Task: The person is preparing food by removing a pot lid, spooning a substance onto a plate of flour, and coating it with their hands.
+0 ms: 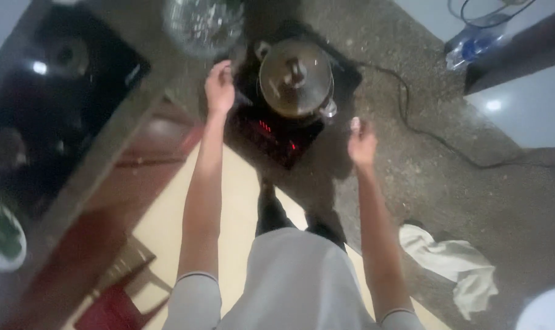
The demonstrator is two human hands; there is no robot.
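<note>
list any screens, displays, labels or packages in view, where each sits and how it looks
Glowing red display: front panel of the black induction cooker, below the lidded steel pot, between left hand and right hand; digits blurred.
Clear plastic bottle with blue label: top right, lying on the counter.

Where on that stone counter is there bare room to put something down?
Bare counter lies right of the black cord and above the white cloth. It is crowded around the lidded pot on its cooker, between left hand and right hand.
</note>
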